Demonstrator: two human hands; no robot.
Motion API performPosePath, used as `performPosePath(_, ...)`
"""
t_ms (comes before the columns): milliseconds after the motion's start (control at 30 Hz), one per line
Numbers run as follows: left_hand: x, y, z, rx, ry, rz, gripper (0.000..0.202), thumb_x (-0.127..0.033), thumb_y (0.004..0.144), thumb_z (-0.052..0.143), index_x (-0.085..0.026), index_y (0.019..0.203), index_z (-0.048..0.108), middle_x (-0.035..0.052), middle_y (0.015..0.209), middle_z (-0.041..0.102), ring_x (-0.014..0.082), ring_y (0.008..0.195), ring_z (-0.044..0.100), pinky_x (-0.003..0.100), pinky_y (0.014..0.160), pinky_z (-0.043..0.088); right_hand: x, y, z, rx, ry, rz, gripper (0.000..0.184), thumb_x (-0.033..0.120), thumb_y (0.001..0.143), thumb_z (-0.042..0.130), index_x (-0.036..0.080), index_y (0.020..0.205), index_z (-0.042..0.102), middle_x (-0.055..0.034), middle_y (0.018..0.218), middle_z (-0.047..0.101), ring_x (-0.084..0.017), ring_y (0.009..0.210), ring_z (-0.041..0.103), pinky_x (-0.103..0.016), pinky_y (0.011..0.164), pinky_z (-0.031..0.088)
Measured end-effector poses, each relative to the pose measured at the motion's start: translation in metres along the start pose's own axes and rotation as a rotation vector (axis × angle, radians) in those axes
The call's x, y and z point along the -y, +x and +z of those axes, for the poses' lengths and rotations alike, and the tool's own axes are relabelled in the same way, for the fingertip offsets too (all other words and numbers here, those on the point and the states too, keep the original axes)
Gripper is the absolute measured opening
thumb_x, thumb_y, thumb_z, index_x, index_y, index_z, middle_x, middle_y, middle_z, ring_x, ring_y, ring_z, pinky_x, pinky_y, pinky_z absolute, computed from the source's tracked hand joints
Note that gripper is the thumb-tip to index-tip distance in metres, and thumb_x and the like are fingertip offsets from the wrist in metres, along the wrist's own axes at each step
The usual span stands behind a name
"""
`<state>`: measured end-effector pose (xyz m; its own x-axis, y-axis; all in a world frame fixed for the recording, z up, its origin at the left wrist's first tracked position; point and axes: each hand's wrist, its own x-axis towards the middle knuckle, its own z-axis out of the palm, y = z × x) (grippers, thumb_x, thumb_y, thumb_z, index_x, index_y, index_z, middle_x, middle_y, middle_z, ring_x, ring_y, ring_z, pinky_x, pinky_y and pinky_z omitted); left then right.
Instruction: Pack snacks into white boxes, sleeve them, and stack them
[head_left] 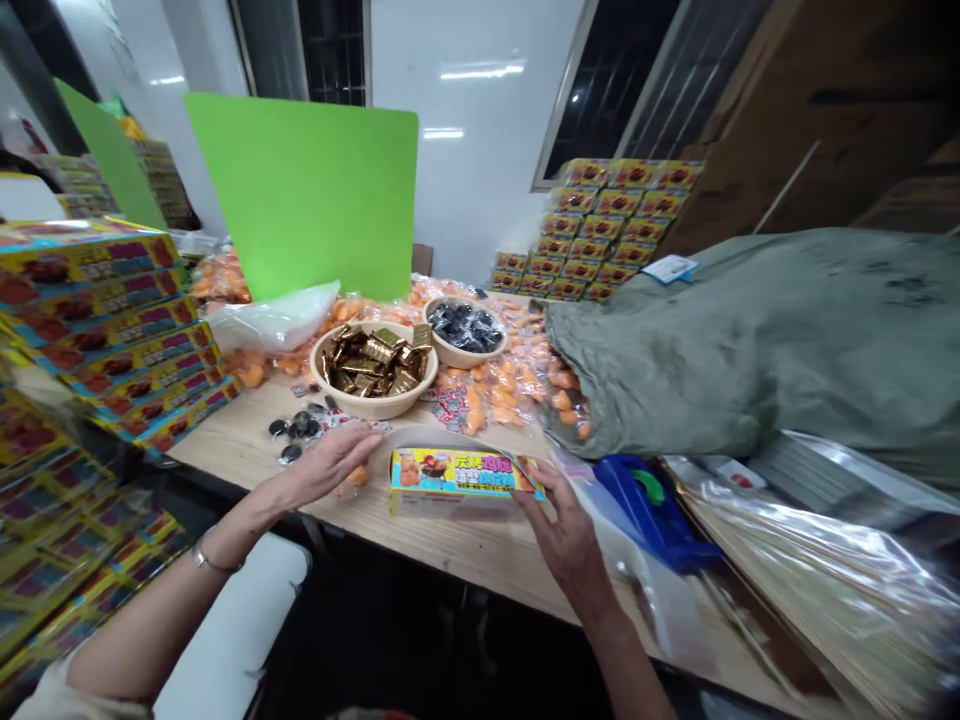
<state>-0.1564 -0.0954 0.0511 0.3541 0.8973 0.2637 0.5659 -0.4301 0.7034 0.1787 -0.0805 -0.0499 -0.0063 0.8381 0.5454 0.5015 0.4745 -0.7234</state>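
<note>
Across our pale wood-grain tabletop (480, 552), a slumped grey-green sack (735, 350) lies right and a lime-green board (315, 190) stands far left. Nearer than the board sits a cream bowl (375, 408) of gold-wrapped packets. Our yellow-and-blue printed carton (457, 472) is central at the near edge; we cannot tell whether it rests or is lifted. The right hand's (559, 525) grip pinches its right end; the left hand (330, 465), loosely spread and seemingly empty, is near its left end. We judge it light, smooth card, easily dented, best held by both ends.
</note>
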Motion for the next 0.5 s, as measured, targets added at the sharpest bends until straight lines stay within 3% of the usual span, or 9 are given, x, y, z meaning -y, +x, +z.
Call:
performPosePath(67,-0.015,0.005,0.002,0.075,-0.066,-0.064,0.046,-0.05,0.098,0.035,-0.015,0.099,0.064,-0.0006,0.066,0.056,0.0132,0.062,0.055,0.025,0.064,0.049,-0.001,0.001,0.001,-0.008,0.005,-0.003,0.035,0.049,0.087,0.059,0.021,0.11,0.061,-0.0136,0.126,0.063,-0.028,0.118,0.059,-0.049,0.1,0.049)
performPosePath(167,-0.027,0.011,0.01,0.168,-0.199,-0.115,0.045,-0.05,0.096,0.039,-0.013,0.114,0.058,-0.0029,0.063,0.053,0.0108,0.056,0.052,0.021,0.056,0.046,-0.001,0.002,0.001,-0.005,0.005,-0.004,0.035,0.049,0.087,0.059,0.022,0.109,0.06,-0.0132,0.125,0.064,-0.028,0.117,0.06,-0.048,0.099,0.05)
performPosePath(333,-0.018,0.015,0.016,0.161,-0.219,-0.164,0.045,-0.044,0.094,0.045,-0.012,0.124,0.054,-0.003,0.062,0.053,0.0106,0.052,0.052,0.02,0.05,0.043,-0.002,0.005,0.001,0.003,-0.007,-0.007,0.036,0.05,0.088,0.058,0.022,0.109,0.059,-0.014,0.124,0.064,-0.028,0.115,0.061,-0.05,0.098,0.05)
performPosePath(500,-0.008,0.011,0.018,0.126,-0.154,-0.145,0.037,-0.033,0.092,0.046,-0.013,0.12,0.057,-0.0043,0.06,0.052,0.0101,0.052,0.052,0.02,0.052,0.043,-0.005,0.008,0.004,-0.011,0.017,-0.021,0.036,0.05,0.088,0.057,0.022,0.11,0.059,-0.0138,0.122,0.064,-0.028,0.114,0.062,-0.05,0.097,0.051)
